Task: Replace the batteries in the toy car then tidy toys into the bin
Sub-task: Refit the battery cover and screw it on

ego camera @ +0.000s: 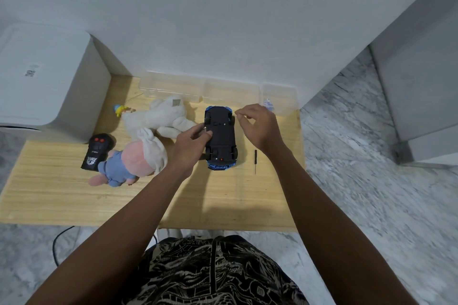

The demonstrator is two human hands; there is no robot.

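Note:
The blue toy car lies upside down on the wooden table, its black underside facing up. My left hand grips the car's left side, thumb on the underside. My right hand hovers just right of the car's far end, thumb and forefinger pinched together; anything between them is too small to see. A thin black screwdriver lies on the table right of the car. Clear plastic bins stand along the wall behind.
A white plush, a pink doll in blue, a small yellow-and-blue toy and a black remote control lie left of the car. A white box-shaped appliance fills the table's far left. The small clear bin holds something pale.

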